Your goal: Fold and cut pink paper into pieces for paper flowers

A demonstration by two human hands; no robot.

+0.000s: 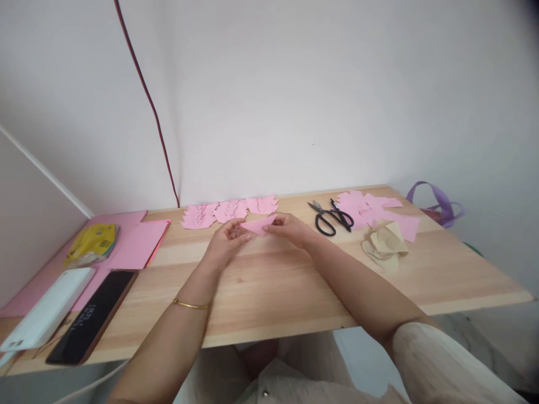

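Left hand (227, 238): fingers closing on the near end of a pink paper piece (259, 225).
Right hand (290, 227): pinching its other end.
Paper: hovering just above the wooden table (273, 286), before the folded pink pieces (229, 211).
Scissors (330, 217): lying just right.

A single head-worn camera looks forward and down from the seated person's position, facing a white wall (295, 84). It sits near the wooden table (273, 286), taking in the whole tabletop, both forearms and the lap below.
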